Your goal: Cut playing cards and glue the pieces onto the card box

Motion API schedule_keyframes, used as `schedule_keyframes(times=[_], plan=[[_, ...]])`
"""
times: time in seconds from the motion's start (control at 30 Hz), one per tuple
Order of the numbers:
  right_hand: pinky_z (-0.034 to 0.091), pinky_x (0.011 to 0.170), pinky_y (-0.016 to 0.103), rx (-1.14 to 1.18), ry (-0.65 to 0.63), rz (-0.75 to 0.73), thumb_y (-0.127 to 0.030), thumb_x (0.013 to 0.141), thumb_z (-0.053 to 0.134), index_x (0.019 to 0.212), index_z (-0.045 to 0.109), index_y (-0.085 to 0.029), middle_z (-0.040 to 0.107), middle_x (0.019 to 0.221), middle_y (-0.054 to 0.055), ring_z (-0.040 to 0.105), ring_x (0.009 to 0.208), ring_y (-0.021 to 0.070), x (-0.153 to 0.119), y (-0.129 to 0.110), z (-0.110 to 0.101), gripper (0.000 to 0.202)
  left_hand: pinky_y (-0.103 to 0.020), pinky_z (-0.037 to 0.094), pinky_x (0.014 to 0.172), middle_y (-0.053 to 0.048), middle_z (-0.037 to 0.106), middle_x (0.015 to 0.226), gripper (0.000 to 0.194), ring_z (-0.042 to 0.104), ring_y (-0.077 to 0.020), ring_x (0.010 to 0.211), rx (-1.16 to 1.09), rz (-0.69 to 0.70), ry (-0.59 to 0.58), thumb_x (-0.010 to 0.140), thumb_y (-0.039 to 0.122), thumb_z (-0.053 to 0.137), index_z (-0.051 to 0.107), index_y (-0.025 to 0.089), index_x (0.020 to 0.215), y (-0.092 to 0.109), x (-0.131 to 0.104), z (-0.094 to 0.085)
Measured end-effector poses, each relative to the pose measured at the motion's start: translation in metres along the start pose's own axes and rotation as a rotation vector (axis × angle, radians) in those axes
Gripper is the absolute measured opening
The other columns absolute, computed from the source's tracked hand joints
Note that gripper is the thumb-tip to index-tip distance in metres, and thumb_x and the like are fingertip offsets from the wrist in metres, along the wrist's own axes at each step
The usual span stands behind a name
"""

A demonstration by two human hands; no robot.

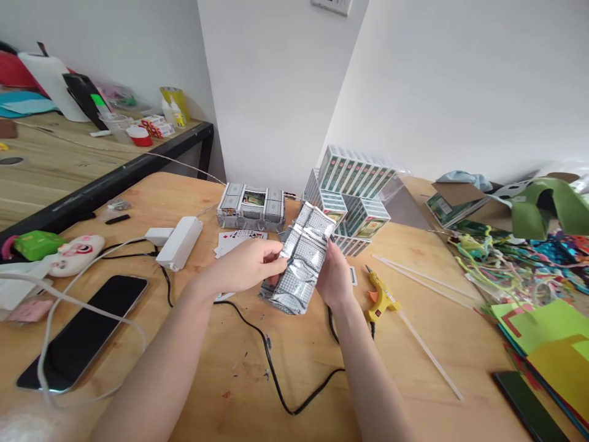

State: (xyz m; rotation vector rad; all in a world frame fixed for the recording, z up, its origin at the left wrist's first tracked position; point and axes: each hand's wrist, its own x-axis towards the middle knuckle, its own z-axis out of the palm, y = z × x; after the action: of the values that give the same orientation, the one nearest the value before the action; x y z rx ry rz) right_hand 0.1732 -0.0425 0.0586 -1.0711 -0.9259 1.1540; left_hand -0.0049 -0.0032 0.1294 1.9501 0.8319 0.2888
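Between my two hands, tilted above the table, is a long box built of playing cards (304,261) with grey gridded backs. My left hand (260,264) pinches its left side with thumb and fingers. Along the right side, my right hand (334,276) grips it, its fingers partly hidden behind. A similar card-covered box (251,207) with a dark opening rests farther back. Face-up playing cards (239,240) lie in front of that one. Behind the held box, stacked card packs (354,172) with green and white sides rise in steps.
A yellow glue gun (381,298) lies right of my right hand, near clear glue sticks (432,356). At the left are a white power adapter (180,242), cables and a phone (85,331). Coloured paper (547,337) and pipe cleaners (501,264) cover the right side.
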Motion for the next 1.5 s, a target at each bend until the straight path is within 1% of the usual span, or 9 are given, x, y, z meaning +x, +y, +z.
schedule_keyframes(times=[0.13, 0.27, 0.43, 0.53, 0.73, 0.93, 1.1, 1.27, 1.5], plan=[[0.050, 0.076, 0.040, -0.219, 0.180, 0.016, -0.055, 0.083, 0.036, 0.121, 0.043, -0.027, 0.052, 0.123, 0.008, 0.055, 0.106, 0.0243, -0.001, -0.001, -0.009, 0.047, -0.022, 0.029, 0.048, 0.003, 0.048, 0.058, 0.028, 0.044, -0.0097, 0.054, 0.100, 0.012, 0.088, 0.081, 0.037, 0.041, 0.038, 0.018, 0.061, -0.006, -0.001, -0.002], [0.051, 0.075, 0.036, -0.553, 0.427, -0.200, -0.049, 0.075, 0.056, 0.117, 0.043, -0.024, 0.049, 0.116, 0.010, 0.052, 0.104, 0.0228, -0.011, -0.022, -0.016, 0.051, -0.022, 0.031, 0.049, 0.004, 0.049, 0.058, 0.028, 0.045, -0.0099, 0.055, 0.075, 0.007, 0.061, 0.081, 0.037, 0.040, 0.036, 0.018, 0.061, -0.008, 0.003, -0.002], [0.052, 0.074, 0.033, -0.825, -0.019, -0.244, -0.031, 0.070, 0.063, 0.106, 0.058, -0.024, 0.057, 0.107, 0.007, 0.055, 0.094, 0.0197, -0.020, -0.035, -0.015, 0.037, -0.022, 0.033, 0.051, 0.003, 0.055, 0.061, 0.023, 0.050, -0.0108, 0.058, 0.098, -0.026, -0.029, 0.079, 0.033, 0.041, 0.042, 0.018, 0.061, -0.004, 0.004, 0.000], [0.052, 0.074, 0.031, -0.840, -0.131, -0.237, -0.025, 0.070, 0.062, 0.105, 0.060, -0.023, 0.059, 0.103, 0.006, 0.057, 0.088, 0.0172, -0.017, -0.025, -0.014, 0.036, -0.022, 0.031, 0.051, 0.003, 0.055, 0.059, 0.022, 0.049, -0.0105, 0.056, 0.178, -0.052, -0.058, 0.076, 0.030, 0.042, 0.044, 0.017, 0.059, -0.002, 0.004, 0.001], [0.052, 0.068, 0.029, -0.820, -0.138, -0.216, -0.023, 0.064, 0.064, 0.096, 0.061, -0.020, 0.058, 0.093, 0.005, 0.057, 0.084, 0.0168, -0.011, -0.007, -0.012, 0.033, -0.024, 0.019, 0.047, 0.005, 0.033, 0.052, 0.023, 0.030, -0.0089, 0.050, 0.292, 0.016, 0.026, 0.072, 0.028, 0.043, 0.033, 0.018, 0.054, -0.008, 0.008, 0.005], [0.050, 0.066, 0.029, -0.789, -0.184, -0.160, -0.020, 0.060, 0.063, 0.089, 0.061, -0.020, 0.060, 0.087, 0.003, 0.057, 0.080, 0.0172, -0.011, 0.001, -0.004, 0.029, -0.025, 0.017, 0.047, 0.004, 0.030, 0.053, 0.021, 0.028, -0.0094, 0.050, 0.269, 0.054, -0.012, 0.070, 0.025, 0.043, 0.034, 0.018, 0.053, -0.011, 0.010, 0.006], [0.048, 0.068, 0.029, -0.754, -0.219, -0.118, -0.019, 0.058, 0.061, 0.082, 0.060, -0.019, 0.062, 0.083, 0.001, 0.058, 0.077, 0.0163, -0.009, 0.005, -0.004, 0.024, -0.023, 0.022, 0.048, 0.005, 0.036, 0.053, 0.017, 0.033, -0.0094, 0.051, 0.309, 0.071, -0.043, 0.069, 0.024, 0.045, 0.040, 0.018, 0.054, -0.011, 0.007, 0.003], [0.046, 0.075, 0.033, -0.809, -0.162, -0.135, -0.020, 0.058, 0.063, 0.083, 0.057, -0.020, 0.064, 0.083, 0.002, 0.059, 0.078, 0.0178, -0.011, 0.001, -0.002, 0.025, -0.022, 0.034, 0.057, 0.003, 0.058, 0.067, 0.008, 0.051, -0.0120, 0.063, 0.287, 0.037, -0.031, 0.069, 0.026, 0.050, 0.052, 0.019, 0.066, -0.014, 0.006, 0.000], [0.046, 0.079, 0.037, -0.760, -0.111, -0.173, -0.019, 0.063, 0.063, 0.102, 0.044, -0.024, 0.063, 0.081, 0.000, 0.060, 0.080, 0.0183, -0.016, -0.004, 0.002, 0.043, -0.029, 0.045, 0.072, -0.003, 0.064, 0.095, 0.028, 0.060, -0.0173, 0.083, 0.135, -0.018, 0.085, 0.075, 0.034, 0.051, 0.050, 0.022, 0.100, -0.017, 0.005, 0.006]])
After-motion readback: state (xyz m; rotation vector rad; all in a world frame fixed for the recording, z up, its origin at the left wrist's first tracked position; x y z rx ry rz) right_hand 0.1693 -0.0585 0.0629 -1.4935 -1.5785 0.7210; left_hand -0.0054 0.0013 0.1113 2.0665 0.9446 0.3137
